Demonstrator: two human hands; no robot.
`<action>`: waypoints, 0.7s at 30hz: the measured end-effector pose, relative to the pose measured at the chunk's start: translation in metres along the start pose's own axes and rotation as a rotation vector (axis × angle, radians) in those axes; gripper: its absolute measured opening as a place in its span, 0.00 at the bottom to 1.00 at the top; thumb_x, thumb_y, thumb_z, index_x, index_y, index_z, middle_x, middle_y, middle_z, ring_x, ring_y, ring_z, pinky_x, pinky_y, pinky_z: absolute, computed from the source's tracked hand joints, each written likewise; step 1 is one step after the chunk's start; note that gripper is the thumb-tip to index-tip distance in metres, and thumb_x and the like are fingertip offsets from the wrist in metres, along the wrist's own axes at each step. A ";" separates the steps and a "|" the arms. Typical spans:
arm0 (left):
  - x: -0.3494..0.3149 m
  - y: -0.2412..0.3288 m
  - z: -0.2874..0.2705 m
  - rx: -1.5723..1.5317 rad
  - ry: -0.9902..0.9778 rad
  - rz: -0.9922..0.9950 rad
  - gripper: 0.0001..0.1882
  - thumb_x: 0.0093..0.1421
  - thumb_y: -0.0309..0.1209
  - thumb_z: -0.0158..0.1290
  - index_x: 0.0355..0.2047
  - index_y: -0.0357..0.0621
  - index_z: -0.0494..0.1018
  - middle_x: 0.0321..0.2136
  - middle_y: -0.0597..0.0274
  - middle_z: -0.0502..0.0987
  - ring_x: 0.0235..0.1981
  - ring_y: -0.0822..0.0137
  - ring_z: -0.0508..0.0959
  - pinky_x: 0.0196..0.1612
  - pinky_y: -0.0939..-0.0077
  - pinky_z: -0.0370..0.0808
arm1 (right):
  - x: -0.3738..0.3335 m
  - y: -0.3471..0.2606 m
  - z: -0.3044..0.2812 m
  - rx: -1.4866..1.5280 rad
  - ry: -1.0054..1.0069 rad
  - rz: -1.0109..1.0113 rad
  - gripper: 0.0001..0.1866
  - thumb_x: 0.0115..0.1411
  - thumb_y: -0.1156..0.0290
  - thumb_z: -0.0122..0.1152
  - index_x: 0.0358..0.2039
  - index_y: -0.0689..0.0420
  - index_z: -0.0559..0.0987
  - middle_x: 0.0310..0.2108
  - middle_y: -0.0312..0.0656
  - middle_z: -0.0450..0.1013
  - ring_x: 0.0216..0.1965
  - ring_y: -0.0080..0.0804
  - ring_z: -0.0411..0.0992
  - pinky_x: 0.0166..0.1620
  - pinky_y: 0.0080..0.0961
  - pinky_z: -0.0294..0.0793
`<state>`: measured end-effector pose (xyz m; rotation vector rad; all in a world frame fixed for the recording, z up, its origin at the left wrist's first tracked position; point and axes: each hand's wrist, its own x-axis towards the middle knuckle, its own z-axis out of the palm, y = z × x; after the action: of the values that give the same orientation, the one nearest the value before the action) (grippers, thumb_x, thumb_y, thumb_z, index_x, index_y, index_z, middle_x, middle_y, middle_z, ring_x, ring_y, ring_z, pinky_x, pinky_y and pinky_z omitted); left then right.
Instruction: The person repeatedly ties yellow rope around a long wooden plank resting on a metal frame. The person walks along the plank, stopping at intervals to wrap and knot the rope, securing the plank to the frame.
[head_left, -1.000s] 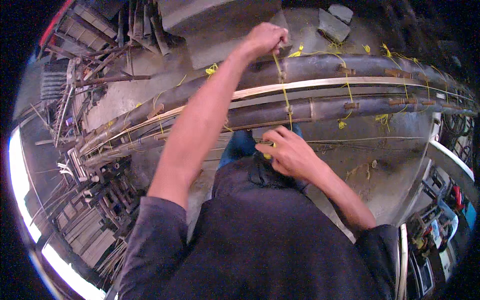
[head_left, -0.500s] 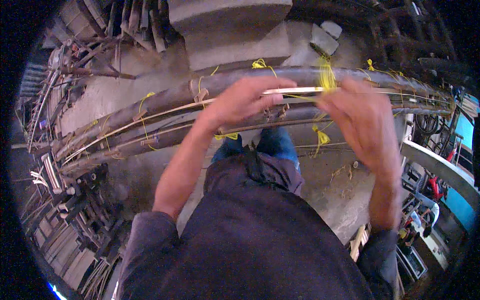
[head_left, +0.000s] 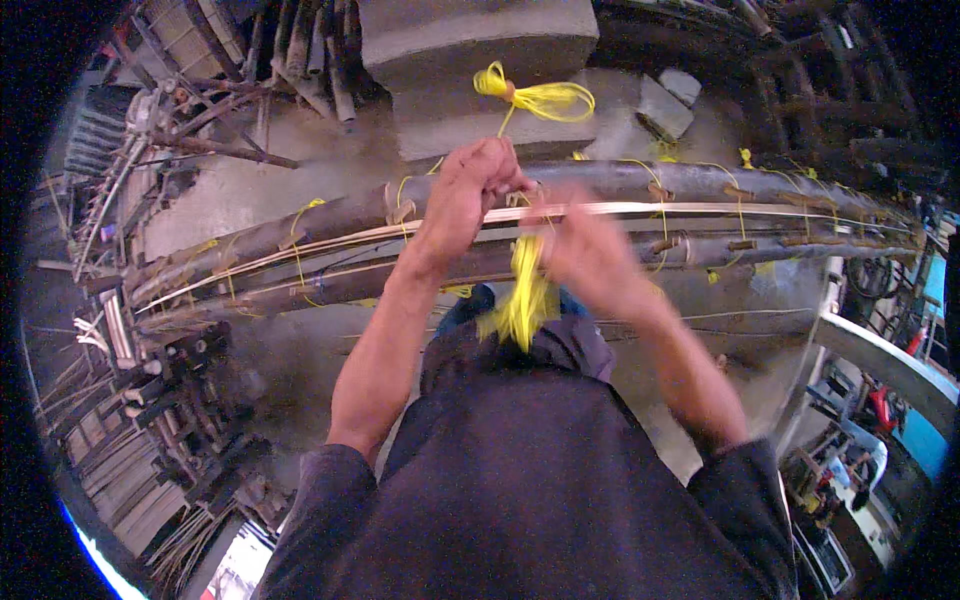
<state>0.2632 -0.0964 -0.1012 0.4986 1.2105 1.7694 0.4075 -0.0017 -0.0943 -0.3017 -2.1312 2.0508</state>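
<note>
My left hand (head_left: pixel 468 195) is closed over the far dark pole (head_left: pixel 590 180), its fingers pinching yellow cord. From it a strand rises to a looped, tied yellow cord bundle (head_left: pixel 540 98). My right hand (head_left: pixel 598 258) is smeared by motion, its fingertips beside the pale split strips (head_left: pixel 680 208). A second yellow cord bundle (head_left: pixel 520 305) hangs blurred just below its fingers; whether they grip it is unclear. The strips run lengthwise between the far pole and the near pole (head_left: pixel 345 288). Yellow ties (head_left: pixel 663 215) with small wooden pegs (head_left: pixel 655 190) cross the poles.
Concrete steps (head_left: pixel 480 40) rise beyond the poles, with a stone block (head_left: pixel 665 108) to their right. Timber and sticks (head_left: pixel 130 450) are stacked at left. A pale beam (head_left: pixel 885 365) and assorted tools stand at right.
Both hands have come closer together, the right one moving left along the strips. One yellow bundle now stands up above my left hand; another hangs beneath the right.
</note>
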 end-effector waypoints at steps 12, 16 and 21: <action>0.137 -0.097 -0.060 1.408 -0.157 -0.018 0.22 0.60 0.47 0.39 0.33 0.42 0.74 0.31 0.52 0.77 0.35 0.50 0.76 0.39 0.62 0.71 | -0.053 0.077 0.011 -0.685 -0.041 -0.427 0.14 0.47 0.75 0.56 0.37 0.52 0.75 0.30 0.40 0.72 0.38 0.41 0.71 0.38 0.32 0.73; 0.129 -0.041 -0.067 1.471 -0.181 -0.039 0.24 0.61 0.50 0.39 0.39 0.43 0.74 0.36 0.50 0.77 0.40 0.49 0.75 0.43 0.61 0.70 | -0.013 0.048 -0.089 -1.248 0.035 -0.149 0.08 0.49 0.75 0.57 0.32 0.54 0.77 0.30 0.39 0.73 0.32 0.42 0.72 0.35 0.32 0.74; 0.061 0.025 -0.134 1.143 -0.103 0.165 0.20 0.62 0.46 0.44 0.42 0.42 0.73 0.35 0.52 0.78 0.38 0.55 0.77 0.42 0.66 0.71 | -0.029 -0.014 -0.051 -1.128 0.103 0.016 0.08 0.47 0.81 0.60 0.30 0.57 0.78 0.23 0.41 0.73 0.26 0.37 0.74 0.31 0.29 0.73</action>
<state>0.1229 -0.1171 -0.1466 1.3335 2.0807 0.9864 0.4484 0.0400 -0.0775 -0.5165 -2.9451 0.5916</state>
